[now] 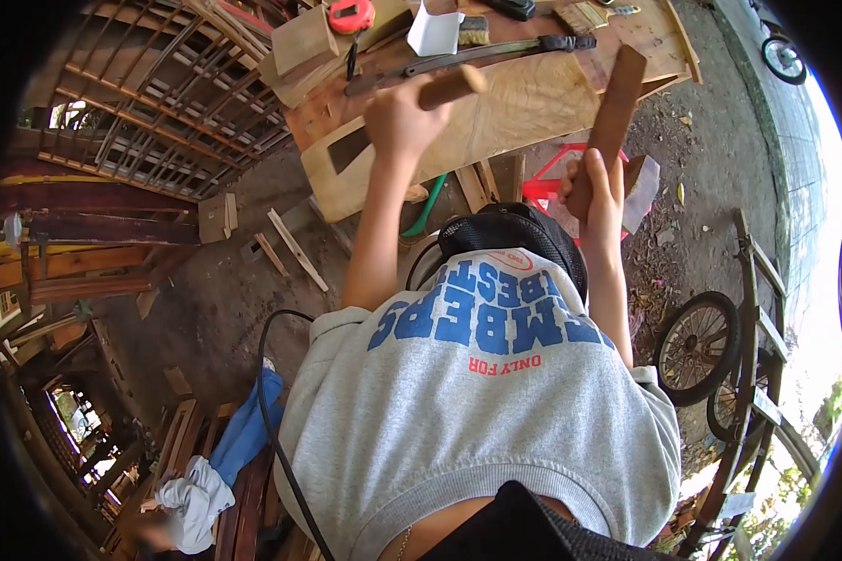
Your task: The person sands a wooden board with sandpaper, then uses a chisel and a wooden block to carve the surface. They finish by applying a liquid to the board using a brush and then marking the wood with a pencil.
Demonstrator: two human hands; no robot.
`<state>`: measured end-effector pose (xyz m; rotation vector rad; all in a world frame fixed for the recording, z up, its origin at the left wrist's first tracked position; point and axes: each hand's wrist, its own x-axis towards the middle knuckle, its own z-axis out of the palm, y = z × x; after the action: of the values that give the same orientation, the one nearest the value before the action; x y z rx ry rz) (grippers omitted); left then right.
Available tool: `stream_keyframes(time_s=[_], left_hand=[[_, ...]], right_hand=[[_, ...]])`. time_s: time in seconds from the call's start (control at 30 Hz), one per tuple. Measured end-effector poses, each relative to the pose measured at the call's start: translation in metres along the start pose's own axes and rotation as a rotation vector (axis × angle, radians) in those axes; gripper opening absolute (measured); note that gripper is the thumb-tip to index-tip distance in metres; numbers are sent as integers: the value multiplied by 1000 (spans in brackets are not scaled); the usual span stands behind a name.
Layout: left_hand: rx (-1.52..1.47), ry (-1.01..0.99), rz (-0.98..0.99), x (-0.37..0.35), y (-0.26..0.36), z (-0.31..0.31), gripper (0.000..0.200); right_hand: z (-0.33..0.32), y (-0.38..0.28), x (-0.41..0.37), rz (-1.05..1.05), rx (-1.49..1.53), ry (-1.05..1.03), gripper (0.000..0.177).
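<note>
In my left hand [402,117] is a round wooden handle [451,87], its pale end pointing up and right. The rest of that tool is hidden behind my closed fingers. A dark four-sided patch [349,151] shows on the pale wooden board [524,103] just beyond this hand, roughly in line with the handle. My right hand [597,192] grips a flat brown wooden bar [617,105] near its lower end, thumb along its face. The bar is raised, overlapping the board's right end in this view. The board lies along the near edge of the workbench [647,37].
On the bench are a red tape measure [350,16], a wooden block [304,39], a long dark tool [477,58] and a brush [585,17]. A red plastic stool [544,187] stands below. Offcuts [297,251] litter the ground; another person [196,500] is at lower left.
</note>
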<state>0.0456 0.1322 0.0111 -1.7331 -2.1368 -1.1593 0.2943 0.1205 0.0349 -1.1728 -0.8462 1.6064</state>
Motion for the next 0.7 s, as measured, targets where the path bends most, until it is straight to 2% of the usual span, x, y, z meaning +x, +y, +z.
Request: stream_keyframes(time_s=[0.1, 0.17, 0.23, 0.33, 0.47, 0.5, 0.57, 0.6, 0.67, 0.7], left_hand=[[-132, -138, 162, 10, 43, 28, 16], [-198, -203, 236, 14, 80, 57, 16], [-218, -323, 248, 9, 96, 76, 14], [-258, -388, 260, 13, 130, 117, 14], [-218, -409, 213, 15, 133, 135, 13], [-205, -383, 170, 17, 130, 135, 12], [-188, -362, 117, 21, 119, 136, 13], [-159, -335, 91, 24, 115, 137, 14], [-139, -291, 56, 31, 105, 137, 17], [-138, -290, 52, 34, 100, 137, 17]], right_hand=[[-23, 3, 13, 0, 19, -20, 21], [-43, -11, 15, 57, -32, 51, 22], [-53, -12, 16, -35, -65, 178, 22], [-94, -54, 37, -215, -24, 318, 23], [-129, -99, 52, -483, 93, 443, 31], [-128, -104, 54, -479, 93, 443, 31], [-115, -104, 61, -624, 199, 481, 32], [-90, -94, 63, -617, 205, 601, 33], [-66, -51, 52, -462, -161, 324, 30], [-59, -45, 43, -199, -191, 118, 28]])
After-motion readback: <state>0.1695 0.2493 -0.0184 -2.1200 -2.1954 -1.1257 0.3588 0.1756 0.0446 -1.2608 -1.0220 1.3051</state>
